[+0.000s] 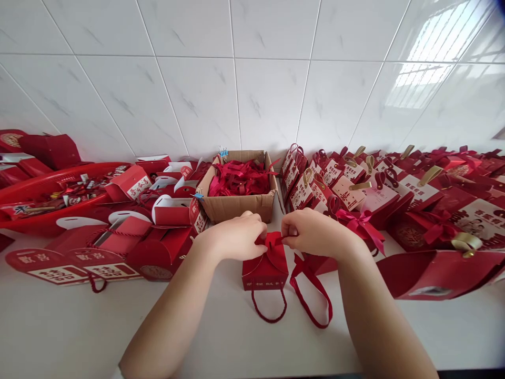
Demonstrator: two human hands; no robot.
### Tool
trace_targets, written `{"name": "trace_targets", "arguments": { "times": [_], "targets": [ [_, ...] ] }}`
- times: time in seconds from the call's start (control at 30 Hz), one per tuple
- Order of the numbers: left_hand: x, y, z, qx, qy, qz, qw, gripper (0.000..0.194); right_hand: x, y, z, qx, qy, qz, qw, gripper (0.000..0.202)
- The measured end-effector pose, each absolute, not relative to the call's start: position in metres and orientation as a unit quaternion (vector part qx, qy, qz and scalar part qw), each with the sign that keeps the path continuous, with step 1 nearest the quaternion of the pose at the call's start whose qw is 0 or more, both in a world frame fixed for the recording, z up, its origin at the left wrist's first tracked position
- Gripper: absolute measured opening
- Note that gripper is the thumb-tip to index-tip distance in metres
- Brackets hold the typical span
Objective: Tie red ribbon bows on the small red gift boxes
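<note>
1. Your left hand [236,234] and right hand [311,231] meet over a small red gift box [265,266] standing on the white table [71,326] straight in front of you.
2. Both grips are pressed together, each pinching a red ribbon [311,295] at the box's top, where the curved flaps close.
3. The ribbon's long loop hangs down to the right of the box, and a thin cord handle [269,313] lies on the table below the box.
4. Just behind your hands sits an open cardboard box [240,202] full of red ribbons.
5. To the left lie flat, unfolded red boxes [118,237] and a red tray [47,195].
6. To the right stand rows of finished gift boxes [355,189] against the tiled wall [236,79].
</note>
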State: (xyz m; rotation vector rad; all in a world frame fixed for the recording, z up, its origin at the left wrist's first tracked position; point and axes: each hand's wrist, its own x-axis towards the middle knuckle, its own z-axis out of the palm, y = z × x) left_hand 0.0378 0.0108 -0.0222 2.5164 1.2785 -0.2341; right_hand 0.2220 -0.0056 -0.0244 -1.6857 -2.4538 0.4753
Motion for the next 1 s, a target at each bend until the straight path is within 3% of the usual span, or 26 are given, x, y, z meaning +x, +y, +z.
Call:
{"name": "trace_targets", "arguments": {
  "times": [0.23,1.0],
  "targets": [
    [0.0377,0.009,-0.0214,0.877,0.445,-0.077,0.167,0.026,0.2225,-0.009,-0.0221,-0.528,-0.823,0.2,0.065,0.01],
    [0.0382,0.0079,-0.0196,0.879,0.439,-0.09,0.162,0.023,0.2198,-0.0119,-0.022,-0.551,-0.818,0.161,0.045,0.011]
  ]
}}
